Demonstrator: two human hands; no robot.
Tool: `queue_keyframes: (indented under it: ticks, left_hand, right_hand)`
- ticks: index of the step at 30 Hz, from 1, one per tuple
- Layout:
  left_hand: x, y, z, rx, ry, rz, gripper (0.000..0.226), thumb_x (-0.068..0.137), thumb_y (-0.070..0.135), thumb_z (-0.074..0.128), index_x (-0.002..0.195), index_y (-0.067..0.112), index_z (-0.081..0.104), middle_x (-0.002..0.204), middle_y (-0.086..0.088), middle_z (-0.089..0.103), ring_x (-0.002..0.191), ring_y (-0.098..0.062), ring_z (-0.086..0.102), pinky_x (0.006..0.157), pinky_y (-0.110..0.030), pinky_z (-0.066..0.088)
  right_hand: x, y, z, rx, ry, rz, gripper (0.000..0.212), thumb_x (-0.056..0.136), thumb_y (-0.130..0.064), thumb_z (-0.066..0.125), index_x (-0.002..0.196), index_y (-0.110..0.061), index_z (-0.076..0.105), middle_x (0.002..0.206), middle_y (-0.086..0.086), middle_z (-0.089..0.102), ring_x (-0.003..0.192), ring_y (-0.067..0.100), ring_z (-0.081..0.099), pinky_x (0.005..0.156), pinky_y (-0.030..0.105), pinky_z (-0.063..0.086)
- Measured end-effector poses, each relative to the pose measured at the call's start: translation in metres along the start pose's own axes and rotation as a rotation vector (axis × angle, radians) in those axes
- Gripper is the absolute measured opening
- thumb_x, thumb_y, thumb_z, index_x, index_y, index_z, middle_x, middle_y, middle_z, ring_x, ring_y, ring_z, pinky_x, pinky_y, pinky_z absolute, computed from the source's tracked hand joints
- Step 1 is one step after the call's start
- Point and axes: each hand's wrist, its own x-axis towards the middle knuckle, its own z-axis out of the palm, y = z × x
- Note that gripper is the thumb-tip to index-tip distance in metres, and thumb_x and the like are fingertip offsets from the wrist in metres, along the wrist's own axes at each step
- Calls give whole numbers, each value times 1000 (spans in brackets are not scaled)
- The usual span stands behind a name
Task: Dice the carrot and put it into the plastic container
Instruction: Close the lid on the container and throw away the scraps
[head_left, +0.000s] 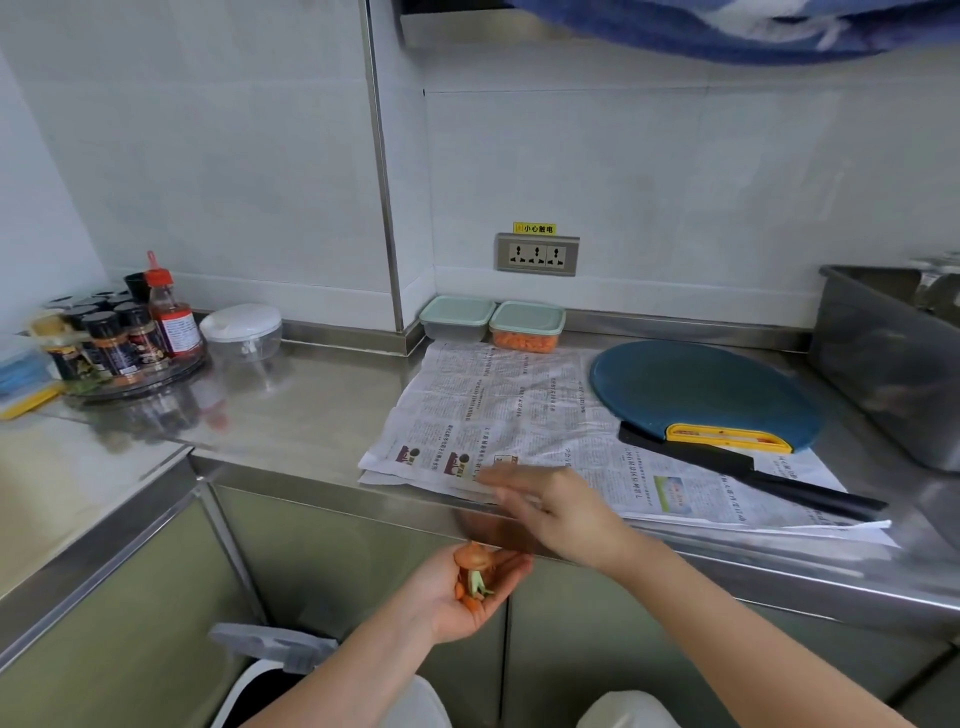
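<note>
Diced carrot (523, 341) sits in the lidded plastic container (527, 316), far side of the surface (311, 405), just past the newspaper (509, 405). Left hand (462, 597) is cupped palm-up below the near edge, fingers curled round carrot scraps (475, 571). Right hand (550, 506) is flat and empty over the newspaper. Bin (270, 660) lies down-left, nearest the left hand; likely the scraps go there next.

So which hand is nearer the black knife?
Right. The right hand hovers over the newspaper front edge, left of the knife; the left hand, cupping carrot scraps, is farther, below the counter.
</note>
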Motion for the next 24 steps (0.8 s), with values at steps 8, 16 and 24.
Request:
queue_keyframes:
  ticks: [8,16,24]
  left_hand:
    - [-3,0,2,-10,-1,7,30,74,-4,48,94,-21,64,97,-33,66,74,-43,69,54,-47,58]
    - [-8,7,-6,-17,8,17,21,91,-2,45,86,-13,62,82,-26,66,62,-36,69,53,-48,58]
    - [-20,15,-4,-62,-65,0,34,89,6,44,86,-18,68,93,-28,68,73,-38,71,60,-45,58]
  right_hand:
    - [12,19,-1,-352,-377,66,57,104,-41,24,154,-16,11,160,-2,3,146,6,-2,109,12,-12]
    - [-27,7,14,-259,-308,-169,59,100,-46,20,146,-14,37,153,-5,31,145,4,14,118,19,6]
    - [-18,-7,6,209,10,107,25,96,-7,53,116,-14,68,105,-5,72,99,-1,65,89,15,49]
